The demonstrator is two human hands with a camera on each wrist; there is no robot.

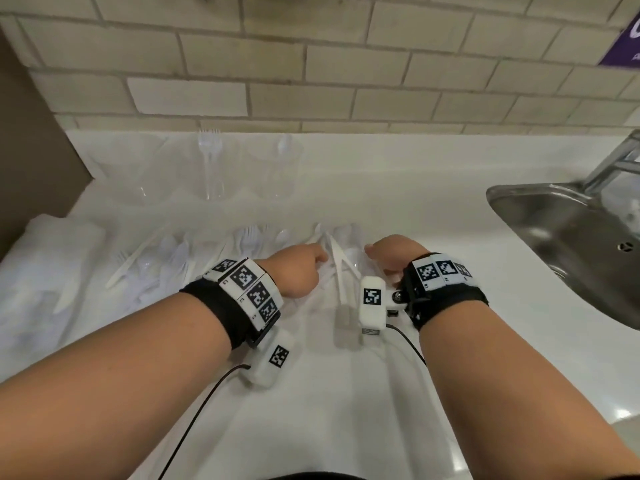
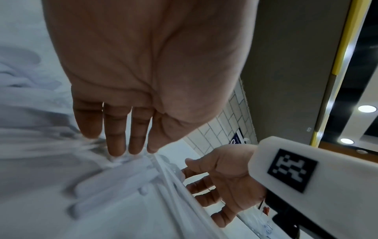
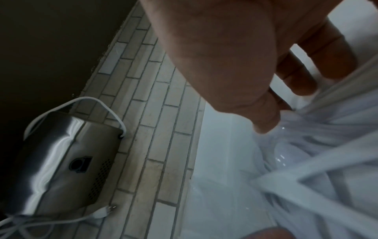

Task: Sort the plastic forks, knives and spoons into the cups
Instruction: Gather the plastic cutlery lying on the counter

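Three clear cups stand by the back wall: an empty left cup [image 1: 138,174], a middle cup [image 1: 212,168] with forks in it, and a right cup [image 1: 277,164] with a spoon. White plastic cutlery [image 1: 187,258] lies scattered across the white counter. My left hand [image 1: 308,261] reaches into the pile, its straight fingers [image 2: 116,137] touching the pieces. My right hand [image 1: 384,254] hovers just to the right with loosely curled fingers [image 2: 202,182] beside two white knives [image 1: 337,261]. Neither hand holds anything that I can see.
A steel sink [image 1: 568,237] with a faucet [image 1: 616,161] lies at the right. Crumpled white wrapping [image 1: 45,271] covers the counter's left end beside a brown side wall. A steel appliance [image 3: 61,161] with a white cord shows against the tiled wall.
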